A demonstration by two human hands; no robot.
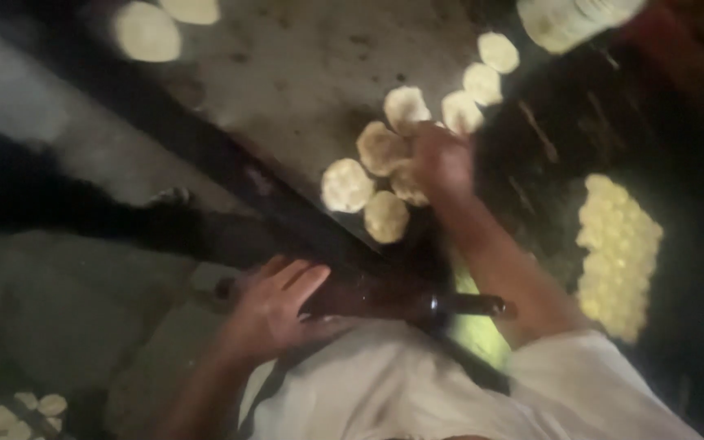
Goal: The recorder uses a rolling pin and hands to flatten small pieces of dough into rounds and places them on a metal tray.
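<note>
Several dough rounds [380, 148] clustered mid-surface [303, 73] | right hand [442, 159] on cluster, fingers blurred, state cannot tell | left hand [275, 305] fingers spread on dark rolling pin [417, 303] | advise: lift one round cleanly, steady pin.

no packages, labels, signs or screens in view

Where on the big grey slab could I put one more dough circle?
Bare slab lies between the two far-left discs and the curved row of discs. It is crowded around the right hand, amid clustered discs.
</note>
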